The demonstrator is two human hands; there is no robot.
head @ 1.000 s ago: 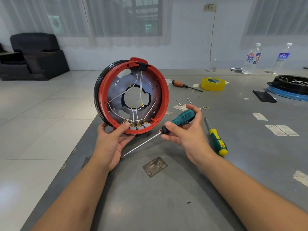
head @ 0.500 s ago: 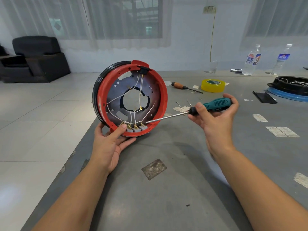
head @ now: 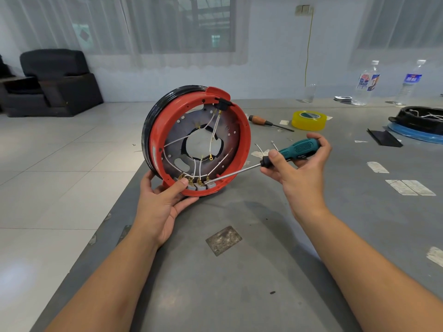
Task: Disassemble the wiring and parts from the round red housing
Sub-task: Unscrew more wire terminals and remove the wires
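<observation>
housing (head: 242, 152): round, red, stood on edge at table's (head: 239, 295) near-left corner
left hand (head: 163, 207): gripping rim at 6 o'clock
right hand (head: 299, 168): wrapped round teal screwdriver (head: 300, 148); tip just swung onto rightmost terminal (head: 211, 184), so probably unscrewing next
bottles (head: 366, 82): at 1 o'clock; labels unreadable

Two bare forearms, no sleeves – left hand (head: 160, 207), right hand (head: 302, 173), short nails.

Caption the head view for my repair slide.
Left hand steadies red housing; right hand aims teal screwdriver at its terminals.
</observation>
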